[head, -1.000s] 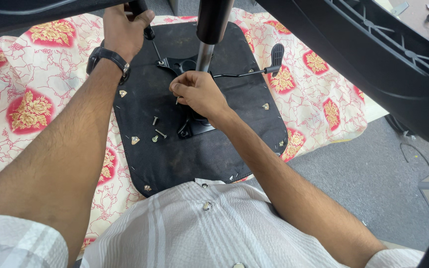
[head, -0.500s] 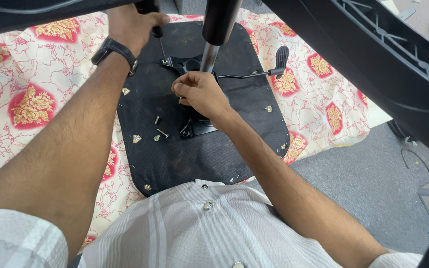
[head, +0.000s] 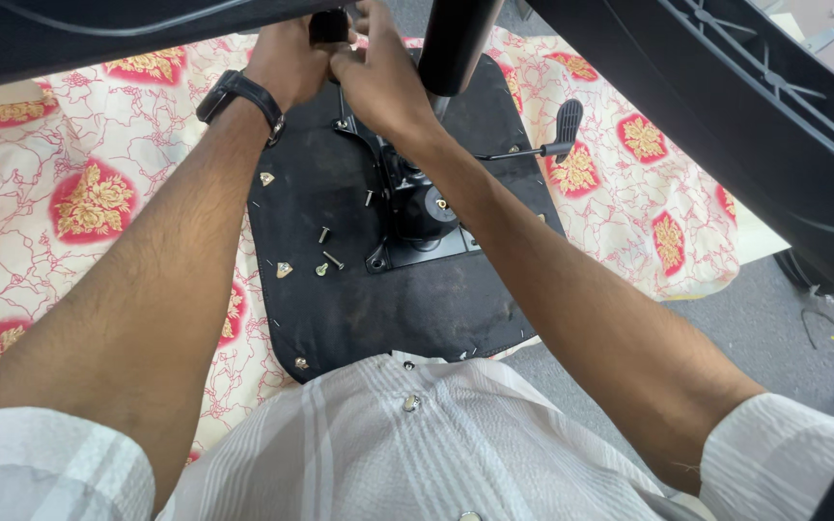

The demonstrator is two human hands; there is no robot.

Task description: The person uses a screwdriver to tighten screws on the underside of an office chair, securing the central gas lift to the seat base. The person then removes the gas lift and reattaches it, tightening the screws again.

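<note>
Both hands [head: 340, 68] (fingers curled) grip a black handle [head: 328, 24].

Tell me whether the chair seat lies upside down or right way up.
Upside down. The black chair seat lies on the patterned cloth with its metal mechanism and lever facing up; loose screws rest on it.

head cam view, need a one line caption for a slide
Both hands, left hand and right hand, meet at a black handle above an upturned chair seat with loose screws.
</note>
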